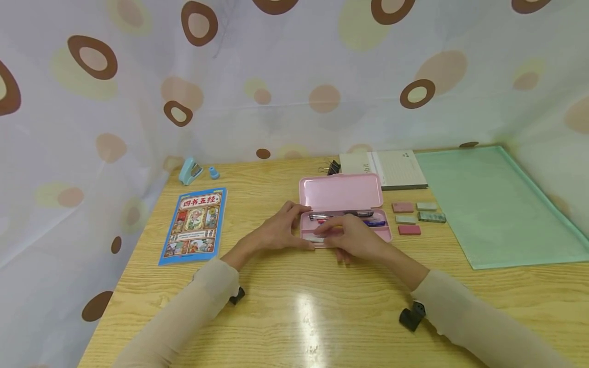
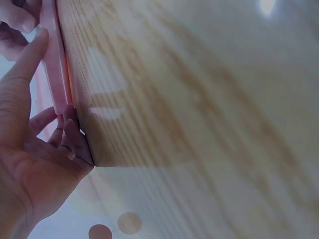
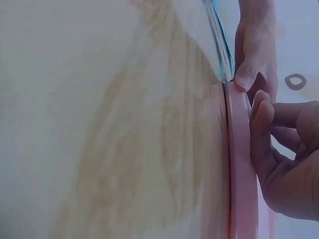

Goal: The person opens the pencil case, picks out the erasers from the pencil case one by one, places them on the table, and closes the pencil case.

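Note:
A pink pencil case (image 1: 340,190) lies with its lid folded back on the wooden table. My left hand (image 1: 282,230) grips its left end, thumb along the near edge and fingers round the far side; the left wrist view shows this hand (image 2: 35,134) close to the pink wall (image 2: 57,74). Over the tray, my right hand (image 1: 356,237) pinches a small white eraser (image 1: 315,238) in the front left compartment, its fingertips partly hiding it. In the right wrist view, the right thumb and index finger (image 3: 264,124) come together above the rim. Several pens (image 1: 340,215) lie in the rear compartment.
Right of the case are several erasers (image 1: 402,207). Behind it are a notebook (image 1: 395,168) and a black binder clip (image 1: 334,167). A green mat (image 1: 501,209) covers the right side. At left are a blue book (image 1: 195,225), a stapler (image 1: 189,171) and a small blue object (image 1: 213,173).

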`<move>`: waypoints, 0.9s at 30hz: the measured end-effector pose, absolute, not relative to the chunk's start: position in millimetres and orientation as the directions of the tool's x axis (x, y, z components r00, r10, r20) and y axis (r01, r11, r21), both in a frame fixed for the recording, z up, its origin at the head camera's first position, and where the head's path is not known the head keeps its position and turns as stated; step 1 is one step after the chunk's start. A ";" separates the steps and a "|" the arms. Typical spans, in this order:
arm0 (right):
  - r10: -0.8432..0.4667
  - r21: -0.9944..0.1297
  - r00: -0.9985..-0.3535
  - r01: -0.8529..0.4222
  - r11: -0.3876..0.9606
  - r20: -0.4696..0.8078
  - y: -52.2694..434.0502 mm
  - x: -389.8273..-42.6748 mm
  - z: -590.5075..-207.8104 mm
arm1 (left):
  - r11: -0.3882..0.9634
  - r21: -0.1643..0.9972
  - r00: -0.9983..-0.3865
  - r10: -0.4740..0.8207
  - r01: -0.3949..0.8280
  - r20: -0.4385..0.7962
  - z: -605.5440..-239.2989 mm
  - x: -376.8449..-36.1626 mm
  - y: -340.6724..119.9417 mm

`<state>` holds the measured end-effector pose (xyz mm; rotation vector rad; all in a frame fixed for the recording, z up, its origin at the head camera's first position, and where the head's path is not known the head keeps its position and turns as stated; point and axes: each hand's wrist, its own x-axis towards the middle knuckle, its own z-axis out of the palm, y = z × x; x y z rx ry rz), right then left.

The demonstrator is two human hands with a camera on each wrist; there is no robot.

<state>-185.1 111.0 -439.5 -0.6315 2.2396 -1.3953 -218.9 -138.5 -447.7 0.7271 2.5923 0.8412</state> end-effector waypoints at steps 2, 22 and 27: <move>-0.577 -0.904 -0.808 -0.153 0.399 -0.118 109.4 -185.4 -438.6 | 0.697 0.617 -0.820 0.555 0.366 -0.140 -447.6 -219.0 -138.5; -0.429 -0.882 -0.896 -0.105 0.460 -0.117 117.9 -186.2 -438.2 | 0.692 0.632 -0.823 0.548 0.348 -0.148 -446.9 -217.2 -139.6; -0.382 -0.902 -0.914 -0.044 0.429 -0.137 145.1 -186.1 -434.6 | 0.690 0.630 -0.818 0.556 0.356 -0.147 -446.7 -218.0 -138.7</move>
